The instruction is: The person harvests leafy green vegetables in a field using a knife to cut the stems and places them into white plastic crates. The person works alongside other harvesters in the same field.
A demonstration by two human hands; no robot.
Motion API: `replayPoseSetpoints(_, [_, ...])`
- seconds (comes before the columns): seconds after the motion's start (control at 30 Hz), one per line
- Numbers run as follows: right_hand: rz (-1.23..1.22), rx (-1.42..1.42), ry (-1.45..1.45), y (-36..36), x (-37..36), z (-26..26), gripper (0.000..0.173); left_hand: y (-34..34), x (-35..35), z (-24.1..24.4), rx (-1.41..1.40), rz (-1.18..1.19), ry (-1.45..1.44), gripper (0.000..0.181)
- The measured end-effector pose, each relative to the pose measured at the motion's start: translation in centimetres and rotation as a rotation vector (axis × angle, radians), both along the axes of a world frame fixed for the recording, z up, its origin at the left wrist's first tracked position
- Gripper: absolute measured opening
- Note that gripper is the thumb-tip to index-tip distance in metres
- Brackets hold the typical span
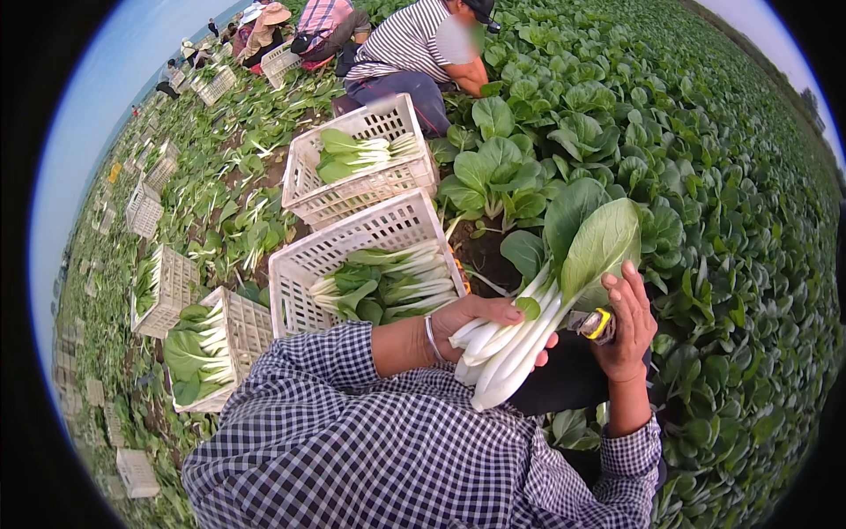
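My left hand, with a metal bangle at the wrist, grips a bunch of bok choy by its white stalks. The stalk bases point down and left, towards my lap; the green leaves fan up and right. Close to the leaves is my right hand, its fingers stretched upward. A short tool, probably a knife, with a yellow band on its handle, is held against the right palm. Its blade is mostly hidden. Beside my left forearm stands a white plastic crate holding rows of bok choy.
A second white crate with some bok choy stands beyond the first. A co-worker in a striped shirt crouches past it. More filled crates sit to the left among cut leaves. Dense bok choy plants grow on the right.
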State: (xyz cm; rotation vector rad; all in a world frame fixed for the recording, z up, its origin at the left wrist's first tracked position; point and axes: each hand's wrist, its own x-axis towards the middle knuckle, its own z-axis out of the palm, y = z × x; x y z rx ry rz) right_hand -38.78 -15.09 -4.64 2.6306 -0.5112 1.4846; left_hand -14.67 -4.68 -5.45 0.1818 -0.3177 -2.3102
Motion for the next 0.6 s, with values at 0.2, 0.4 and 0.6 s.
replayPoseSetpoints(0.2, [-0.239,0.233,-0.300,-1.6,-3.9,-0.3,0.068,1.6,13.8,2.7,-0.271,0.426,-0.923,0.082])
replayPoseSetpoints(0.4, [-0.486,0.394,-0.534,-1.6,-8.0,-2.6,0.062,9.7,29.2,-2.5,-0.396,0.240,-2.035,0.106])
replayPoseSetpoints(0.6, [-0.708,0.453,-0.534,-1.7,-10.9,-3.9,0.053,13.6,29.7,-12.5,-0.483,-0.368,-1.906,0.118])
